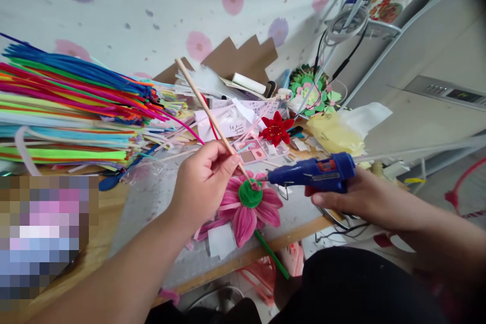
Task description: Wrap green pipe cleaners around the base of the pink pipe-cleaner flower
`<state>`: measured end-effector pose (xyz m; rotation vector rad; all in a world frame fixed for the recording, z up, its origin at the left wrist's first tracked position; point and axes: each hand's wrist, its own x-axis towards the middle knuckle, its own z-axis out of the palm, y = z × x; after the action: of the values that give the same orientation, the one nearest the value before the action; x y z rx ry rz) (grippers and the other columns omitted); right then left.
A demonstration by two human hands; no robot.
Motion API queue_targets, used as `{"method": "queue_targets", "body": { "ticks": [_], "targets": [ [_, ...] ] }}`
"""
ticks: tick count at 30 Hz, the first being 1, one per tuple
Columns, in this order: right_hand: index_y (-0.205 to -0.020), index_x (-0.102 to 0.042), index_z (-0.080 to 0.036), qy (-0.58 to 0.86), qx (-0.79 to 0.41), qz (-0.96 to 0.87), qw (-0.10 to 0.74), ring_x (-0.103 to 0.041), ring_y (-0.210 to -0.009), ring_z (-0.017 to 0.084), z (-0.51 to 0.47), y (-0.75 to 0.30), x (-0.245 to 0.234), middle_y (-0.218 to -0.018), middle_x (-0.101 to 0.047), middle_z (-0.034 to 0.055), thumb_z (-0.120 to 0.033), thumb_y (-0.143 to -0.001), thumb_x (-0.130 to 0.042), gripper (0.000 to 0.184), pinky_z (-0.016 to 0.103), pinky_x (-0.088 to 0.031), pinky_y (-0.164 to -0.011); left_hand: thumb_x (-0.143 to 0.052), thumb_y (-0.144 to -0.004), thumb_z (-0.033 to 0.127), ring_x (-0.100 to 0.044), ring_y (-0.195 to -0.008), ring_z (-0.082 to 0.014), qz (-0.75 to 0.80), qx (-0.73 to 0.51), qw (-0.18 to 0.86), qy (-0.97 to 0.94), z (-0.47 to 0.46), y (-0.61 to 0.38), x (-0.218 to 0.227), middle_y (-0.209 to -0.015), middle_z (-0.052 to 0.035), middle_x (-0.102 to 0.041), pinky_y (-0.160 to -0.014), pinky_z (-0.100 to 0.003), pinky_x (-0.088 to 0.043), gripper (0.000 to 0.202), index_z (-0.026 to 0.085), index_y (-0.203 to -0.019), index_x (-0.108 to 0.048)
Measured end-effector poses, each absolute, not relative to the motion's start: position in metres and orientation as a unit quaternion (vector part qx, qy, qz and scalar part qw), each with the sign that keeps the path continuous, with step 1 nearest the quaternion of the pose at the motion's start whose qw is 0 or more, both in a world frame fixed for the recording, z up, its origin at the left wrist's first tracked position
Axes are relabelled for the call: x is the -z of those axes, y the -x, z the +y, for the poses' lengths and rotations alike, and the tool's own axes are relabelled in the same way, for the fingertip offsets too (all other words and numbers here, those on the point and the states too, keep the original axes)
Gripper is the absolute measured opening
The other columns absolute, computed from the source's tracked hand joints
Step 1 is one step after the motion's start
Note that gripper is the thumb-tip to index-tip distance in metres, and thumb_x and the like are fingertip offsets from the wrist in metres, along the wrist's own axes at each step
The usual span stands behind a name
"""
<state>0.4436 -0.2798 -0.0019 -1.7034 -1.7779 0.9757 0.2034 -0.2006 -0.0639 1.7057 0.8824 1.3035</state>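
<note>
A pink pipe-cleaner flower (pixel 245 223) with a green round centre (pixel 249 195) lies on the grey mat. Between the thumb and fingers of my left hand (pixel 207 177) is a thin wooden stick (pixel 203 104), slanting down so that its lower end meets the green centre. My right hand (pixel 341 195) is closed around the handle of a blue glue gun (pixel 313 172). Its nozzle points left, close to the stick's lower end; whether it touches, I cannot tell. A white paper square (pixel 221 241) lies against the lower petals.
Bundles of colourful pipe cleaners (pixel 76 106) fill the left side. Behind the flower are a red pipe-cleaner flower (pixel 276 129), papers (pixel 228 124) and a green leafy ornament (pixel 309 91). A green stem (pixel 271 253) juts past the table's front edge. Black cables hang at the right.
</note>
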Motion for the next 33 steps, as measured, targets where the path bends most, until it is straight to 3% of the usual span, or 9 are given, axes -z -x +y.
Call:
{"method": "queue_targets", "body": {
  "ticks": [5, 9, 15, 17, 22, 27, 31, 33],
  "targets": [
    [-0.073, -0.058, -0.020, 0.666, -0.287, -0.680, 0.108, -0.048, -0.053, 0.013, -0.269, -0.443, -0.008, -0.060, -0.053, -0.0023, -0.053, -0.069, -0.065, 0.033, 0.025, -0.041, -0.047, -0.054, -0.086, 0.029, -0.063, -0.068, -0.0155, 0.350, -0.512, 0.383, -0.684, -0.202, -0.203, 0.063, -0.073, -0.0001, -0.066, -0.064, -0.027, -0.048, 0.012, 0.019, -0.082, -0.059],
    [-0.069, -0.054, -0.019, 0.661, -0.248, -0.705, 0.058, -0.039, -0.049, 0.009, -0.265, -0.439, -0.018, -0.056, -0.044, -0.0046, -0.055, -0.070, -0.062, 0.037, 0.021, -0.034, -0.043, -0.055, -0.085, 0.027, -0.063, -0.068, -0.0152, 0.356, -0.511, 0.349, -0.700, -0.203, -0.202, 0.062, -0.073, -0.0006, -0.066, -0.063, -0.027, -0.047, 0.010, 0.018, -0.082, -0.059],
    [-0.057, -0.047, -0.019, 0.673, -0.173, -0.720, -0.001, -0.038, -0.045, 0.009, -0.261, -0.426, -0.028, -0.049, -0.040, -0.0044, -0.057, -0.069, -0.059, 0.041, 0.021, -0.030, -0.039, -0.054, -0.085, 0.028, -0.062, -0.067, -0.0152, 0.356, -0.517, 0.336, -0.702, -0.202, -0.203, 0.063, -0.072, -0.0008, -0.067, -0.062, -0.026, -0.047, 0.011, 0.018, -0.081, -0.060],
    [-0.054, -0.045, -0.019, 0.670, -0.167, -0.723, -0.008, -0.037, -0.044, 0.009, -0.261, -0.425, -0.030, -0.047, -0.039, -0.0042, -0.056, -0.069, -0.059, 0.042, 0.021, -0.030, -0.039, -0.054, -0.085, 0.028, -0.062, -0.068, -0.0152, 0.355, -0.518, 0.337, -0.702, -0.202, -0.203, 0.063, -0.072, -0.0009, -0.067, -0.062, -0.027, -0.047, 0.012, 0.018, -0.081, -0.060],
    [-0.065, -0.058, -0.021, 0.632, -0.196, -0.749, 0.032, -0.042, -0.048, 0.010, -0.262, -0.428, -0.032, -0.052, -0.047, -0.0041, -0.050, -0.073, -0.059, 0.030, 0.020, -0.035, -0.042, -0.055, -0.085, 0.029, -0.062, -0.067, -0.0148, 0.355, -0.521, 0.334, -0.701, -0.203, -0.203, 0.062, -0.072, -0.0005, -0.067, -0.061, -0.027, -0.047, 0.012, 0.018, -0.080, -0.060],
    [-0.057, -0.049, -0.020, 0.649, -0.174, -0.739, 0.039, -0.037, -0.045, 0.008, -0.265, -0.432, -0.028, -0.049, -0.041, -0.0045, -0.051, -0.071, -0.060, 0.036, 0.019, -0.032, -0.040, -0.056, -0.085, 0.028, -0.062, -0.066, -0.0142, 0.353, -0.520, 0.323, -0.708, -0.203, -0.204, 0.063, -0.071, -0.0001, -0.066, -0.061, -0.026, -0.047, 0.011, 0.018, -0.080, -0.060],
    [-0.058, -0.052, -0.019, 0.662, -0.187, -0.726, 0.022, -0.036, -0.045, 0.008, -0.266, -0.436, -0.026, -0.049, -0.039, -0.0049, -0.054, -0.070, -0.060, 0.038, 0.020, -0.032, -0.040, -0.055, -0.085, 0.028, -0.062, -0.066, -0.0145, 0.352, -0.515, 0.322, -0.712, -0.204, -0.204, 0.063, -0.070, -0.0001, -0.066, -0.061, -0.026, -0.047, 0.011, 0.019, -0.080, -0.060],
    [-0.057, -0.055, -0.019, 0.655, -0.217, -0.722, 0.052, -0.038, -0.045, 0.008, -0.267, -0.438, -0.026, -0.048, -0.041, -0.0053, -0.051, -0.068, -0.064, 0.035, 0.019, -0.033, -0.039, -0.056, -0.085, 0.028, -0.063, -0.065, -0.0144, 0.350, -0.511, 0.318, -0.718, -0.205, -0.205, 0.062, -0.070, 0.0002, -0.066, -0.060, -0.026, -0.047, 0.011, 0.019, -0.081, -0.060]
  ]
}}
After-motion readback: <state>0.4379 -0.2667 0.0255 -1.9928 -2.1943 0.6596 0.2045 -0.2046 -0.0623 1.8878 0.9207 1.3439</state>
